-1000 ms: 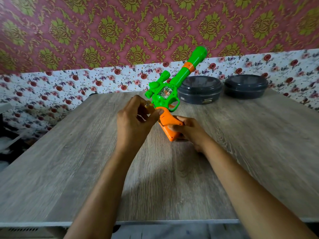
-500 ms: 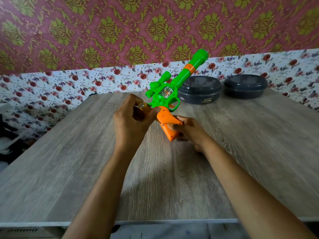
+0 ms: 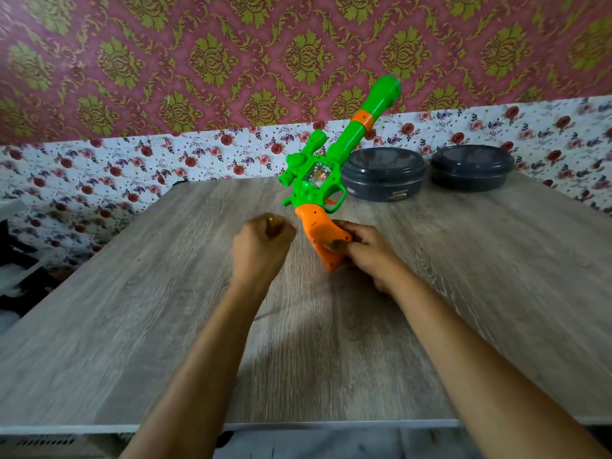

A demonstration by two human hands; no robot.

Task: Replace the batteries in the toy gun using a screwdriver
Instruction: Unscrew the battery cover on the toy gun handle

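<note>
A green toy gun (image 3: 334, 167) with an orange grip (image 3: 323, 235) stands tilted over the wooden table (image 3: 139, 319), its barrel pointing up and to the right. My right hand (image 3: 367, 251) grips the orange grip from the right, with the grip's butt near the table. Just left of the grip, apart from it, my left hand (image 3: 261, 250) is curled round a small object, of which only a gold-coloured end (image 3: 272, 222) shows at the top of the fist. No screwdriver is in view.
Two dark round lidded containers stand at the back of the table, one (image 3: 384, 173) right behind the gun and one (image 3: 472, 167) further right. Patterned wallpaper rises behind them. The table's front edge (image 3: 298, 425) runs below my forearms.
My left hand has pulled away from the orange grip, leftward, closing round the gold-ended object. The gun stays in my right hand, almost in the same pose.
</note>
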